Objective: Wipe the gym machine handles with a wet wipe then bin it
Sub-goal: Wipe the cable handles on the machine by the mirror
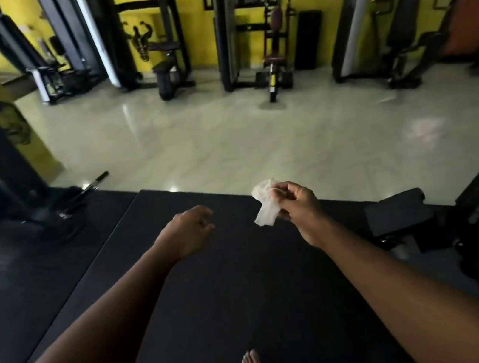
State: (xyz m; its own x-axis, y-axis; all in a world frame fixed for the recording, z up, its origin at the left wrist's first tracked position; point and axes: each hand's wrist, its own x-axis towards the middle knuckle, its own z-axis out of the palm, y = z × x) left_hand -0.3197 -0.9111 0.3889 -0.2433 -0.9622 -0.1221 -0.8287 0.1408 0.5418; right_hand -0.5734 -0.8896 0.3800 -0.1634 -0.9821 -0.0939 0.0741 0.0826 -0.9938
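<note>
Wet wipe [265, 204], crumpled, is pinched between fingers and thumb of the right hand [296, 200] above the black mat [218, 294]. The left hand [188, 230] is held nearby, loosely curled and empty. No handle is touched, and the machines [170, 51] stand well apart. Wiping is judged either finished or not begun. Binning remains, and no bin is identified. The wipe's long axis runs near-vertical, with its loose end pointing down.
</note>
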